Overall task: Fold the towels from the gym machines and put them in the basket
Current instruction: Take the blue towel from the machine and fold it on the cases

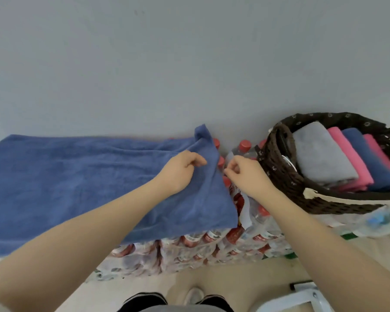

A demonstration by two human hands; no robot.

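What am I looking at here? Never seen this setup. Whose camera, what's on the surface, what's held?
No robot: a person wears one wide-angle head camera that looks down at their own bare arms. A blue towel lies spread over shrink-wrapped packs of red-capped water bottles. The left hand pinches the towel near its right edge; the right hand reaches for that edge with curled fingers, but a grip cannot be confirmed. On the right, a dark woven basket holds folded grey, pink and blue towels.
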